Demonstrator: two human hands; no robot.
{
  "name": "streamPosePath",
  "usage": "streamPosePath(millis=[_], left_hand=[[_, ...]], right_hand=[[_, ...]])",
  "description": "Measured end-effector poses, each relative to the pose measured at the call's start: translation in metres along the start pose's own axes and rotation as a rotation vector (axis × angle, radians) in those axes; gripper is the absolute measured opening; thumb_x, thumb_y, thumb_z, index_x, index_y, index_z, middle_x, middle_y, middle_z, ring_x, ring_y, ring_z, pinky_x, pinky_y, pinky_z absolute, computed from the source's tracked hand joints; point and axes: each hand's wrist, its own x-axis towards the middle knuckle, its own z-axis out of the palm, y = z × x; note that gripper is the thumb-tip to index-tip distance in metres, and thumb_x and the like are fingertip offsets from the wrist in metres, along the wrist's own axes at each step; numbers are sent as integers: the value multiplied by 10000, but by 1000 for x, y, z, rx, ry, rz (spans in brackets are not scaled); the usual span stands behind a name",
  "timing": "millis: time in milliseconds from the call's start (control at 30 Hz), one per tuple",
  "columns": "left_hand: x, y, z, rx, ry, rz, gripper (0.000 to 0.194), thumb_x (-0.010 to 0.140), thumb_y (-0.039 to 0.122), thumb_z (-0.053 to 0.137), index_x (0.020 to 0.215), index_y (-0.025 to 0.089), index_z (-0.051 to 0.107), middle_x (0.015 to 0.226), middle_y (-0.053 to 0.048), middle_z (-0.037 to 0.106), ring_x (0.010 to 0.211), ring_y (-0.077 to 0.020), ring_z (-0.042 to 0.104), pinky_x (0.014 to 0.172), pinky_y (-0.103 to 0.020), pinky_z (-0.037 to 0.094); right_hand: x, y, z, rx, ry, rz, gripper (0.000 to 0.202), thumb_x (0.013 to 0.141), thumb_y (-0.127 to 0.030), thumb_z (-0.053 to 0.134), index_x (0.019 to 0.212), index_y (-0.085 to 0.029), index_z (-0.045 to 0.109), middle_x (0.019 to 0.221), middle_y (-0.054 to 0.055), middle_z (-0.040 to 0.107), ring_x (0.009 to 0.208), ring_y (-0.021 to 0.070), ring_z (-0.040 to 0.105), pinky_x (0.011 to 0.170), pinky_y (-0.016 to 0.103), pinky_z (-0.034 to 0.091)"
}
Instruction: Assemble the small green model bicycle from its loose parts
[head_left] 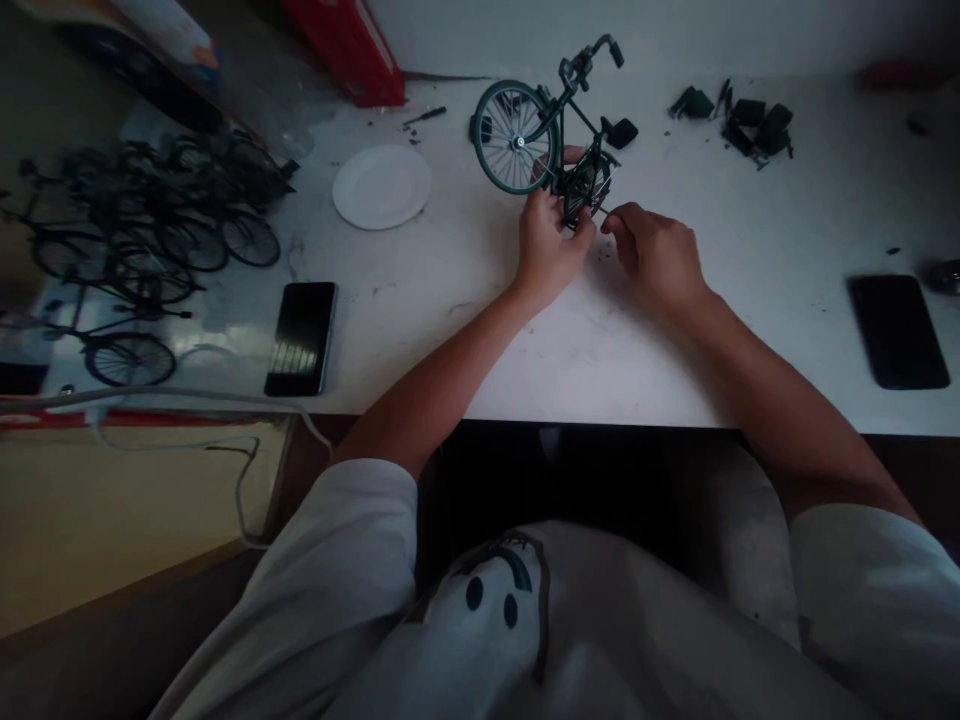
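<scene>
A small dark green model bicycle (570, 130) is tilted above the white table, its large spoked wheel at the upper left and its handlebar at the top. My left hand (553, 235) is wrapped round its lower part, near the other wheel. Just to the right, my right hand (660, 245) has its fingers pinched together close to that wheel. A thin piece seems to stick out from the right fingertips toward the wheel, but it is too small to name.
Several dark model bicycles (150, 220) crowd the table's left side. Nearby are a white plate (382, 187), a thin dark tool (426, 116) and a phone (301, 338). Small dark parts (757, 128) lie at the back right. A black phone-like object (898, 332) sits at the right.
</scene>
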Motion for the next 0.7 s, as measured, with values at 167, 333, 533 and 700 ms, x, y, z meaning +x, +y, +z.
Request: streamPosePath(millis=[167, 333, 533, 700], left_hand=[[-3, 3, 4, 30, -23, -29, 609, 1169, 430, 564, 1738, 415, 348, 1445, -80, 732, 1325, -203, 795, 1180, -417, 646], [-8, -7, 6, 60, -50, 51, 566, 1185, 522, 506, 1718, 395, 364, 1508, -94, 691, 1347, -215, 791, 1192, -417, 637], [-7, 5, 3, 142, -68, 118, 500, 1186, 452, 458, 1681, 416, 399, 1569, -65, 642, 1456, -213, 741, 1208, -423, 639], [-4, 13, 0, 76, -68, 34, 506, 1122, 377, 586, 1622, 384, 509, 1541, -73, 675, 1464, -245, 726, 1220, -447, 641]], right_hand=[[1, 1, -2, -88, -9, -2, 592, 1261, -508, 264, 1217, -189, 760, 891, 92, 781, 795, 265, 739, 771, 379, 473], [0, -11, -9, 328, -45, 137, 738, 1195, -794, 292, 958, -254, 735, 675, 38, 647, 641, 220, 628, 696, 372, 509], [3, -19, -12, 924, -141, 346, 728, 1053, -952, 520, 758, -290, 577, 463, -55, 396, 419, 150, 354, 464, 332, 322], [8, -12, -8, 1046, -176, 416, 723, 1006, -949, 633, 735, -283, 557, 486, -67, 346, 422, 131, 321, 459, 330, 231]])
